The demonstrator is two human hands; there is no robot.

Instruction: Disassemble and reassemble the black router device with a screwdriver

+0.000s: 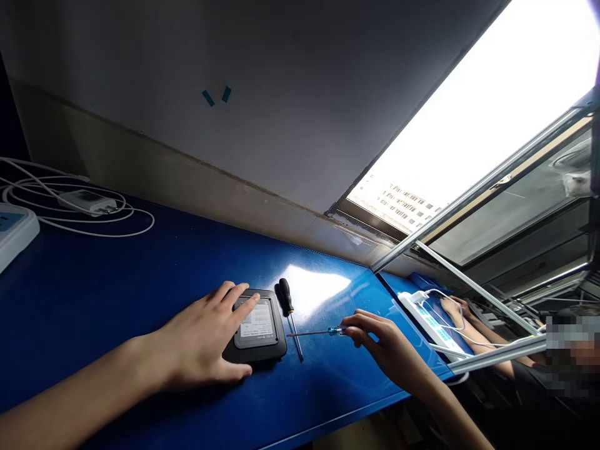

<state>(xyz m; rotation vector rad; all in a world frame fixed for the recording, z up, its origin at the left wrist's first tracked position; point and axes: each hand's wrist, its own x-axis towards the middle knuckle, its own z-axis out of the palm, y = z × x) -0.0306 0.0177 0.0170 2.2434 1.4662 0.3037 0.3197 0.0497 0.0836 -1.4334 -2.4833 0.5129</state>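
A black square device (pixel 280 340) with a pale printed label lies on the blue table (pixel 187 262). My left hand (pixel 210 331) rests on its left part, fingers spread over the top and thumb along the near edge. To the right, my right hand (pixel 375 337) pinches the clear blue handle of a thin screwdriver (pixel 312 333), whose shaft points left with the tip close to the device's right edge. A second screwdriver with a black handle (pixel 285 297) lies on the table beside the device, its shaft under or behind the first one's tip.
White cables with a power adapter (pixel 89 202) lie at the far left, near a white box (pixel 16 234). Beyond a metal frame (pixel 403 256) at right are a power strip (pixel 431 322) and another person's hands (pixel 454 309). A wall runs behind the table.
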